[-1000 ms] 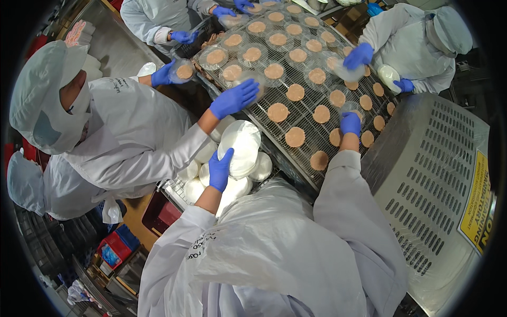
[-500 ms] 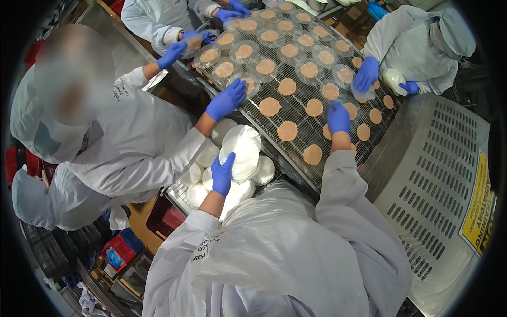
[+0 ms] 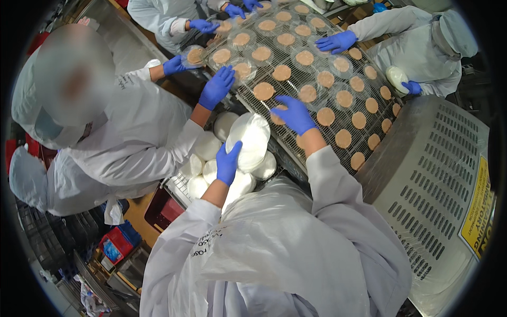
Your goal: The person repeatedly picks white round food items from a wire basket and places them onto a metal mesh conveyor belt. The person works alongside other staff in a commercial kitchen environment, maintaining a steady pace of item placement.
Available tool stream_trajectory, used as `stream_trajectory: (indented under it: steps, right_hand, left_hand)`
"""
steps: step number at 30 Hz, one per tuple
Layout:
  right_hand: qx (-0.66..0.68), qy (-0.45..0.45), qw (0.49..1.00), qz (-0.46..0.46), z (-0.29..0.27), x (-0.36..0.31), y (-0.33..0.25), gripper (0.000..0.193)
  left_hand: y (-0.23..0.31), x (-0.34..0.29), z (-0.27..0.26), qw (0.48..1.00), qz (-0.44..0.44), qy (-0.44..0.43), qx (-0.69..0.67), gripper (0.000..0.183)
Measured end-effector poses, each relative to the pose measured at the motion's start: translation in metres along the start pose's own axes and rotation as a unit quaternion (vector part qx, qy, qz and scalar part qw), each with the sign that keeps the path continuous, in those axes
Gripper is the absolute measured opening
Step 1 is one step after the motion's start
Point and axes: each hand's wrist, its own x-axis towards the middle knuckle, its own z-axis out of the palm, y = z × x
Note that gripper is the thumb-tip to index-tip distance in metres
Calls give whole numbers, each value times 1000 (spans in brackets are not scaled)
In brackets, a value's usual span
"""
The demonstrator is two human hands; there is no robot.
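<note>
Gripping discs [image 3: 252,137] in left hand [image 3: 228,162] beside conveyor [image 3: 287,88]; likely covering patties [image 3: 326,117] with spread right hand [image 3: 297,115]; next, peel another

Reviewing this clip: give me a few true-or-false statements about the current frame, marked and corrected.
1. The person's blue-gloved left hand holds a stack of round white sheets. True.
2. The blue-gloved right hand touches the grey slotted metal cover. False: it is over the metal mesh belt.
3. Flat, round, tan patties lie on that belt. True.
4. The white-clad upper-right co-worker is bare-handed. False: they wear blue gloves.
</note>
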Motion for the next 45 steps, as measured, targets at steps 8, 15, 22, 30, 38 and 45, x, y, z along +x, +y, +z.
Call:
stream_trajectory:
  steps: [8, 15, 22, 30, 38, 45]
  right_hand:
    - [12, 3, 999, -42, 53, -69, 24, 29]
    - [-232, 331, 913, -59, -51, -49, 47, 24]
    - [-219, 137, 966, 29, 11, -75, 81, 32]
    - [-79, 29, 996, -20, 54, -91, 44, 34]
    - [-71, 362, 929, -2, -145, -14, 91, 23]
    - [-324, 192, 925, 49, -113, 4, 107, 27]
  left_hand:
    - [1, -56, -33, 999, 37, -4, 20, 37]
    - [10, -60, -60, 997, 18, -21, -76, 37]
    - [-29, -44, -21, 998, 17, -16, -60, 36]
    - [-19, -60, 13, 997, 52, -56, -21, 35]
    - [-7, -39, -12, 999, 5, -34, -1, 40]
    - [3, -30, -3, 999, 8, -36, -17, 41]
